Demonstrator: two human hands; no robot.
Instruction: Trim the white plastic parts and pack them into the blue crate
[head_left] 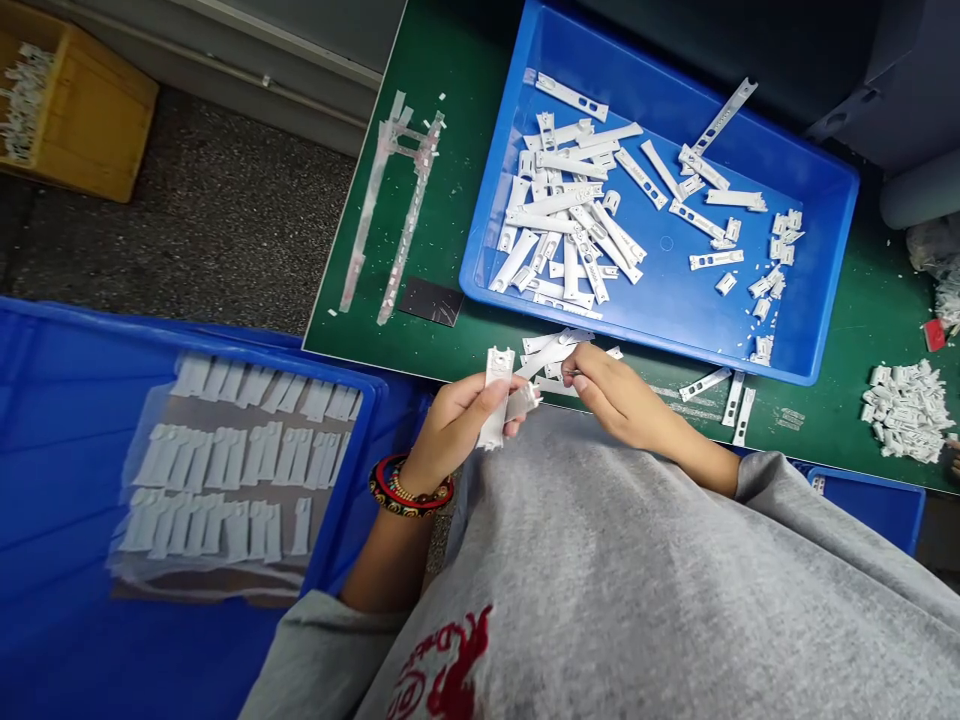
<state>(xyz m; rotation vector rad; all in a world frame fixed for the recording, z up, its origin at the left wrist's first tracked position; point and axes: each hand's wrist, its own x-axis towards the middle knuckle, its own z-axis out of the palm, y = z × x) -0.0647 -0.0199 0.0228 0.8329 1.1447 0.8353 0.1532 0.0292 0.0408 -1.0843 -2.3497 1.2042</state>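
Observation:
My left hand [448, 425] is closed around two white plastic parts. One long part [494, 410] stands upright between thumb and fingers, and a second part [523, 402] sticks out at an angle beside it. My right hand [611, 395] is closed with its fingertips pinched, to the right of the left hand and apart from it. What the pinch holds, if anything, is too small to make out. Directly by those fingertips, several long white parts [547, 355] lie in a loose pile at the edge of the green table [420, 365].
A blue tray [664, 350] on the table holds many scattered white parts. Small white pieces [906, 410] are heaped at the right. Clear strips [409, 230] and a dark plate [431, 302] lie left. A blue crate [341, 375] holds rows of parts; a yellow bin [105, 110] stands farther off.

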